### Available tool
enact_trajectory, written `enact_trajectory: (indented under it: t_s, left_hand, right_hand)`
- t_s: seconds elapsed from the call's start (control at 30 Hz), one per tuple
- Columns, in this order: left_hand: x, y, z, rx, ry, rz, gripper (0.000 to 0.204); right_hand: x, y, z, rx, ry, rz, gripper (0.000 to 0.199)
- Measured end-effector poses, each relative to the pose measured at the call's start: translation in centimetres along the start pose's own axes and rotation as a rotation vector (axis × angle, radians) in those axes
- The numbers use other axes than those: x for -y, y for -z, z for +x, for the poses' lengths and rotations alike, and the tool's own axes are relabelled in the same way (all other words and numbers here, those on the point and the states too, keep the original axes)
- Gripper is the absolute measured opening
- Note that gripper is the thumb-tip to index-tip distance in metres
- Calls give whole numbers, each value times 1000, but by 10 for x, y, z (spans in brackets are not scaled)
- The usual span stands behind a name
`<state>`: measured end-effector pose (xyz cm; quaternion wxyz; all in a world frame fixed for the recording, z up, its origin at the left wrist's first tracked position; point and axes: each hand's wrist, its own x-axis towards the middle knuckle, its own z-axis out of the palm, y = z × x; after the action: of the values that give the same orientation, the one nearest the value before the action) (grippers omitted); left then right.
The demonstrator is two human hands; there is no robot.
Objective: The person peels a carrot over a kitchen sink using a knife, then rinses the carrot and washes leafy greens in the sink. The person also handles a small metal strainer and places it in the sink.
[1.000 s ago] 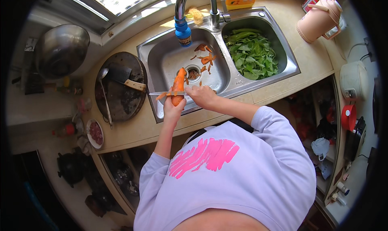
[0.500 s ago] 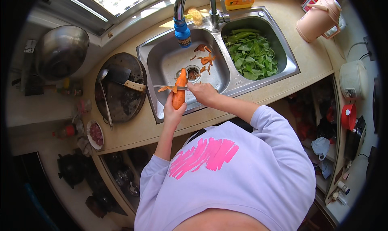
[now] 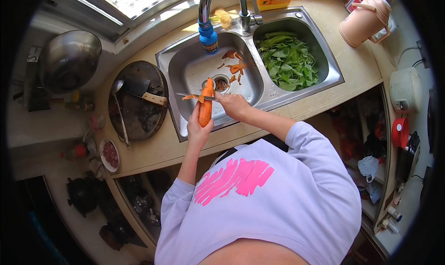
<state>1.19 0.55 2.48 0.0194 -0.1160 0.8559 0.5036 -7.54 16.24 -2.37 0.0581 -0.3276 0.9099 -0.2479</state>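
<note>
Nearest, left hand [image 3: 198,129] clenched round lower end of carrot [image 3: 206,108], held upright over near edge of left sink basin [image 3: 185,75]. Right hand [image 3: 234,105] just right of carrot, gripping knife [image 3: 197,96]; blade laid flat across carrot's upper part, strip of peel [image 3: 189,97] hanging at left. Farther in, more peelings [image 3: 235,63] lying on basin floor beyond drain [image 3: 221,84]. Right basin: leafy greens [image 3: 288,61]. Left of sink, dark wok [image 3: 136,100] holding ladle [image 3: 119,107] and cleaver [image 3: 143,91]. Farthest, tap [image 3: 207,31] with blue nozzle.
</note>
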Motion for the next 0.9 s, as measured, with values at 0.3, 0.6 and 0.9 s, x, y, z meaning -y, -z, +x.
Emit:
enact_trajectory:
  t_s: [0.3, 0.6, 0.9]
  left_hand:
    - [-12, 3, -7, -5, 24, -102, 72]
    - [-1, 5, 0, -69, 96, -248, 67]
    - [0, 5, -6, -182, -226, 346, 59]
  right_hand:
    - [-59, -3, -7, 78, -250, -86, 17]
    - [-27, -4, -4, -49, -203, 94, 16]
    - [-13, 10, 12, -113, 26, 1, 16]
